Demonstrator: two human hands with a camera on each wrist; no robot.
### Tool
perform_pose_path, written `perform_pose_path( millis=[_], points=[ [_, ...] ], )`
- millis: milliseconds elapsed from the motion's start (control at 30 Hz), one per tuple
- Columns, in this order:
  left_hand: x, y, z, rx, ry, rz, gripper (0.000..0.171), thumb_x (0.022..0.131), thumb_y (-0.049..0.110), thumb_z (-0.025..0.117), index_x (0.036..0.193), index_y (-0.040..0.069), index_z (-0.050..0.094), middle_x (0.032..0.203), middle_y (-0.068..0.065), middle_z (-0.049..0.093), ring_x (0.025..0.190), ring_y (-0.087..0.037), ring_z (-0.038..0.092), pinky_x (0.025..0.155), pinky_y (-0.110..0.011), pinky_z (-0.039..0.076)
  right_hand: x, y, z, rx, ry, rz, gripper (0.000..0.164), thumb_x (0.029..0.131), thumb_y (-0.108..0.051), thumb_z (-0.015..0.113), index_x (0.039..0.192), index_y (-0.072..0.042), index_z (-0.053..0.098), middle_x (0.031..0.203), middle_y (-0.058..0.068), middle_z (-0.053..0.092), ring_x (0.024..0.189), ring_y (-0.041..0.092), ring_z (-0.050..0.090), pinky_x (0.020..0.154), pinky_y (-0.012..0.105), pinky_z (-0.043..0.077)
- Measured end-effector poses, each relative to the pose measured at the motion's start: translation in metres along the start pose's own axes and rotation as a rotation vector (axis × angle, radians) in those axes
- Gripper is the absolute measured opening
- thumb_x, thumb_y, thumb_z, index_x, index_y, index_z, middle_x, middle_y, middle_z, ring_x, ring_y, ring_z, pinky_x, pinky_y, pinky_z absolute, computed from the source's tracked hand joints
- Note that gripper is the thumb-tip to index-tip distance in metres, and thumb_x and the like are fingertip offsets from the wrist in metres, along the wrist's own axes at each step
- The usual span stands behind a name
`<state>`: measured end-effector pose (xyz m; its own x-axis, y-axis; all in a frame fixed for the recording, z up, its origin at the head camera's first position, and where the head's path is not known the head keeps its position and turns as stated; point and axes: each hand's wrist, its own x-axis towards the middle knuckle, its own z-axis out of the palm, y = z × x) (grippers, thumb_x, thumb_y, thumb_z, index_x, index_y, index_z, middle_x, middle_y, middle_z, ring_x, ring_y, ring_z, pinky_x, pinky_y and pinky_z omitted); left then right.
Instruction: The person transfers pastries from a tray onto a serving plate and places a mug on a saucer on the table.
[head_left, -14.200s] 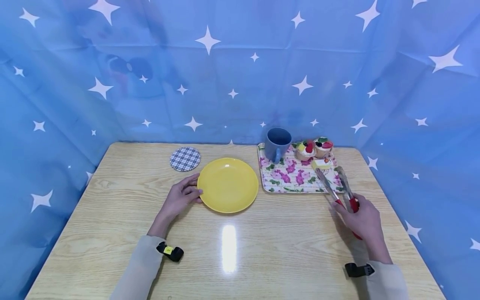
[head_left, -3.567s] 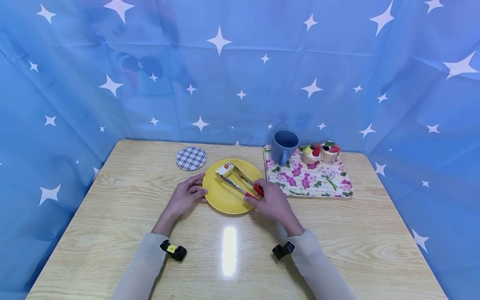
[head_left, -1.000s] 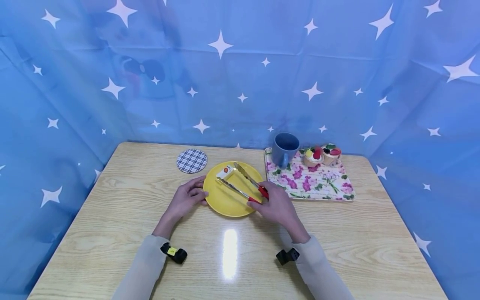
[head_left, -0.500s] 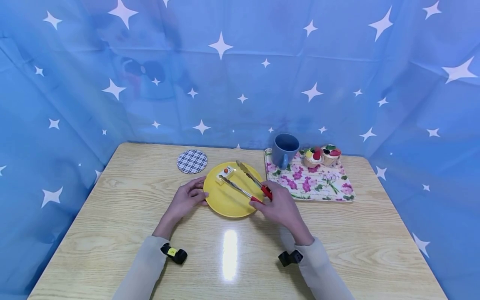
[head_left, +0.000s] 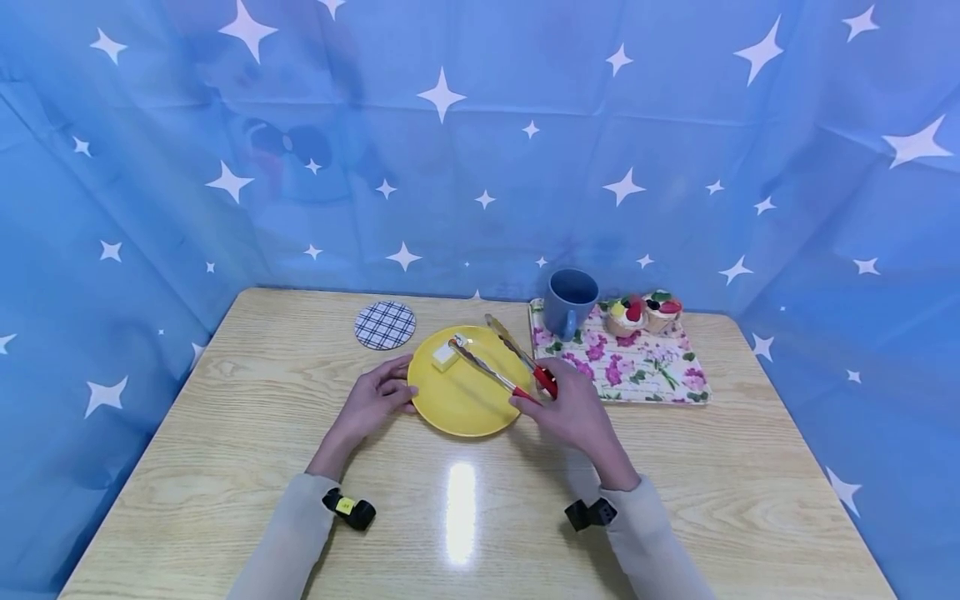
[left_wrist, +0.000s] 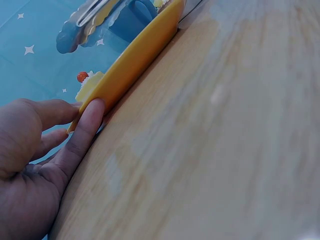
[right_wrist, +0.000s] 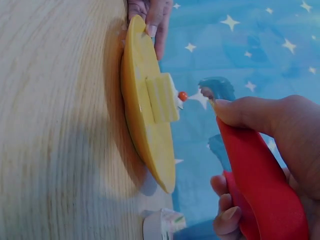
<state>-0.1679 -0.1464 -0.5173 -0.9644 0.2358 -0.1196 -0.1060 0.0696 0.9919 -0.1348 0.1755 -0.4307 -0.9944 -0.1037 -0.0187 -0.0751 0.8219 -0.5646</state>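
A small rectangular slice of layered cake (head_left: 445, 357) rests on the far left part of a round, glossy yellow plate (head_left: 468, 408). It lies between the two hands, near the fingers of the left hand (head_left: 371, 400) but not touching them, and farther from those of the right hand (head_left: 576, 408). The left hand pinches the left rim of the plate between thumb and fingers. The right hand's fingers and thumb are curled round the red grips of long metal tongs (right_wrist: 255, 175), whose two tips stand spread apart. In the head view the near tip overlaps the cake's far right end, but the right wrist view shows the tips raised clear of it.

The cake is pale yellow with lighter stripes along its side, a white top and a shiny orange-red ball on that.

To the right and farther off, a rectangular tray with pink flowers and green leaves (head_left: 637, 368) bears an upright blue mug (head_left: 572, 304) at its far left, and two fruit-topped cupcakes (head_left: 626, 315) side by side at its far edge. A round white coaster with dark checks (head_left: 385, 325) lies left of the plate, near the far edge of the light wooden table (head_left: 225, 433).
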Motion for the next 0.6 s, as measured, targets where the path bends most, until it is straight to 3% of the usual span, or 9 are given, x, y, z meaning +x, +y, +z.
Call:
perform_pose_path(
  millis=[267, 600],
  points=[
    [-0.001, 0.0, -0.001, 0.019, 0.007, 0.003, 0.062, 0.099, 0.005, 0.067, 0.156, 0.011, 0.044, 0.138, -0.022, 0.054, 0.09, -0.01, 0.067, 0.08, -0.031, 0.068, 0.001, 0.004, -0.007, -0.001, 0.032, -0.013, 0.069, 0.083, -0.046, 0.084, 0.135, -0.009, 0.06, 0.109, 0.01, 0.066, 0.089, 0.024, 0.055, 0.066, 0.027, 0.05],
    [0.001, -0.001, 0.0, 0.051, 0.021, 0.005, 0.061, 0.099, 0.007, 0.068, 0.155, 0.013, 0.046, 0.138, -0.02, 0.056, 0.096, -0.012, 0.068, 0.079, -0.027, 0.068, -0.002, 0.013, -0.021, 0.003, 0.055, 0.015, 0.071, 0.085, -0.046, 0.082, 0.14, -0.008, 0.057, 0.12, 0.014, 0.067, 0.093, 0.027, 0.058, 0.068, 0.027, 0.054]
  ],
)
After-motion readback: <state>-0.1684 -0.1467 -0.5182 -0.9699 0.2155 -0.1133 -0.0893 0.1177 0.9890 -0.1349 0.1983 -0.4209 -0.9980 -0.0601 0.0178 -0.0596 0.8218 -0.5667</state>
